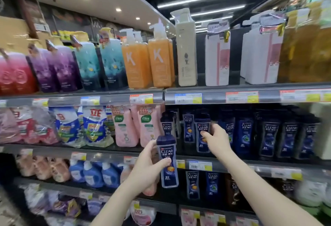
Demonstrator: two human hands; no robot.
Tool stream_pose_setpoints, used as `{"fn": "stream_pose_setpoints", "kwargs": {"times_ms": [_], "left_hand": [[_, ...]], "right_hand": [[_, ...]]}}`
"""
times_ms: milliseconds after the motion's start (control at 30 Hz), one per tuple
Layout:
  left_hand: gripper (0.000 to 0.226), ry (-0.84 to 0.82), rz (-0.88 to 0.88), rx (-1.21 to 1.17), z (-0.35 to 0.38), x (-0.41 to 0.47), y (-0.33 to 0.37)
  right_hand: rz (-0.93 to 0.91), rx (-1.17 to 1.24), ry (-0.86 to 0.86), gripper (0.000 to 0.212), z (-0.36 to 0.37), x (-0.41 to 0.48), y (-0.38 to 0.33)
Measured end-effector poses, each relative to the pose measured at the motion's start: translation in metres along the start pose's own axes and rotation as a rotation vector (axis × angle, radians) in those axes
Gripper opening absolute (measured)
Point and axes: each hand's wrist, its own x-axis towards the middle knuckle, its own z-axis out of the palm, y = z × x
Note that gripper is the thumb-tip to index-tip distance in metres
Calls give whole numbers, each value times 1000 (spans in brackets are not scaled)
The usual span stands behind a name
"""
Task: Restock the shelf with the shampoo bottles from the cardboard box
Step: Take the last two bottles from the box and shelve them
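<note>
My left hand [149,167] grips a dark blue CLEAR shampoo bottle [167,161], held upright in front of the shelves. Behind it another CLEAR bottle [166,124] stands at the left end of the middle shelf [232,161]. My right hand [215,139] reaches onto that shelf, fingers wrapped around a second CLEAR bottle [202,127] standing in the front row. More dark blue CLEAR bottles [268,134] fill the shelf to the right. The cardboard box is out of view.
Pink shampoo bottles [136,127] and refill pouches [93,125] sit left of the CLEAR row. Tall pump bottles [159,60] line the shelf above. The shelf below holds more CLEAR bottles [202,184] and blue bottles [93,173]. Price tags [198,165] run along the shelf edges.
</note>
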Motion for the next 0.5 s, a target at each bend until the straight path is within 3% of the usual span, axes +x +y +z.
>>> {"fn": "stream_pose_setpoints", "kwargs": {"times_ms": [100, 233, 500], "left_hand": [[45, -39, 0, -38, -5, 16, -11], [48, -105, 31, -55, -15, 27, -23], [50, -153, 66, -41, -20, 46, -38]], "right_hand": [[70, -16, 22, 21, 11, 14, 8], [149, 63, 5, 54, 19, 24, 15], [241, 128, 28, 61, 24, 31, 27]]}}
